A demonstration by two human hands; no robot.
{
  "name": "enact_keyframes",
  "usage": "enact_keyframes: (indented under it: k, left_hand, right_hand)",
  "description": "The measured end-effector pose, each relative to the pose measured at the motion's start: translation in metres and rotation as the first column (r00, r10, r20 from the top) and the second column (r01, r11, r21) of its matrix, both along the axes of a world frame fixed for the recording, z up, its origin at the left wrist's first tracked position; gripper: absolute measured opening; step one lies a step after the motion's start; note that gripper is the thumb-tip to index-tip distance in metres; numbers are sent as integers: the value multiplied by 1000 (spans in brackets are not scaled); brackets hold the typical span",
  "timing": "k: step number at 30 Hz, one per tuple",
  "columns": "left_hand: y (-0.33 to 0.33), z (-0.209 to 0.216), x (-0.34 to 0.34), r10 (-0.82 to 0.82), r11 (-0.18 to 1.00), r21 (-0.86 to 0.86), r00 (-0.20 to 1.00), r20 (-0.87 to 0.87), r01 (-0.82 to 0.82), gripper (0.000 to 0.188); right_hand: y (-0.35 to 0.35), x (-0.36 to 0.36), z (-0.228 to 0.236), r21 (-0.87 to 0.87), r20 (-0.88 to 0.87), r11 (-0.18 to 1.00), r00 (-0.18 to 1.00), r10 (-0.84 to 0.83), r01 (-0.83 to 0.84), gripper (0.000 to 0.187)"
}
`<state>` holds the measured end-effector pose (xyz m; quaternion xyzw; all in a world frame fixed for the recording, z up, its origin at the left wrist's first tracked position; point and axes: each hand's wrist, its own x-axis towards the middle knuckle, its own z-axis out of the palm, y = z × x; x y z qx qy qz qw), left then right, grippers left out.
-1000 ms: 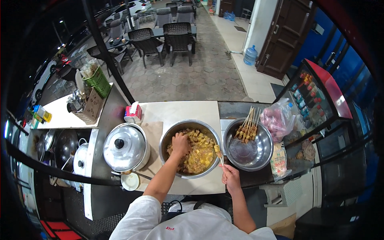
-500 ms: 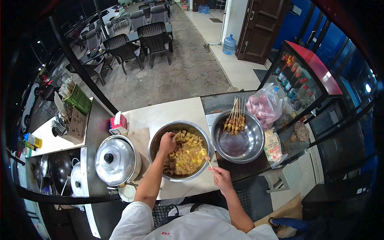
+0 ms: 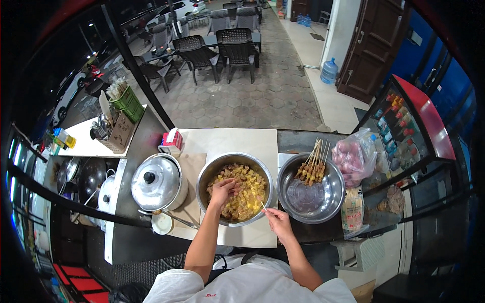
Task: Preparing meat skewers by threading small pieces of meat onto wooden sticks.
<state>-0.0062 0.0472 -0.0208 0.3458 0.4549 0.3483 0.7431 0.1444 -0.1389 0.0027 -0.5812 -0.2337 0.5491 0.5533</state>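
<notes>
A wide steel bowl [image 3: 200, 184] of cut, yellow-sauced meat [image 3: 241, 209] stands in front of me. Over the meat is my left hand [image 3: 226, 192], its fingers bent together; whatever lies between the fingertips cannot be made out. At the bowl's near right rim, my right hand [image 3: 279, 222] pinches a thin wooden skewer [image 3: 263, 206]. The skewer points up and left over the bowl, and its far part blends into the meat. To the right, a second steel bowl [image 3: 310, 202] holds several finished meat skewers [image 3: 311, 171], leaning with their bare sticks toward the far rim.
Left of the meat bowl stands a lidded pot [image 3: 156, 184], with a red tissue box [image 3: 172, 141] behind it. A ladle [image 3: 179, 218] lies near the pot. On the right are a plastic bag of pink contents [image 3: 353, 159], a flat packet [image 3: 352, 212] and a glass display case [image 3: 399, 121].
My view has shifted, so the scene sits farther right. My left hand has come from the bowl's far-left side toward its middle, nearer the skewer. The right hand keeps hold of the skewer.
</notes>
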Motion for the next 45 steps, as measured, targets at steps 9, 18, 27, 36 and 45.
enact_keyframes:
  k: [9,18,27,36,45]
  left_hand:
    - [-27,0,11,78,993,103,982,-173,-61,15]
    - [-29,-5,-4,-12,999,-38,998,64,14,3]
    - [-36,8,-4,-109,992,-65,994,30,110,6]
    - [-38,6,-13,-89,979,-166,983,158,115,12]
    - [-41,8,-16,-93,975,-179,974,206,131,11]
  right_hand:
    - [-2,22,-10,-12,30,991,990,136,-136,22]
    - [-9,19,-9,17,56,992,991,124,-125,21]
    - [-9,-5,-15,74,241,992,967,83,-104,18]
    - [-15,-16,-1,25,316,998,948,47,-58,19]
    - [-15,-25,1,61,389,995,920,52,-82,18]
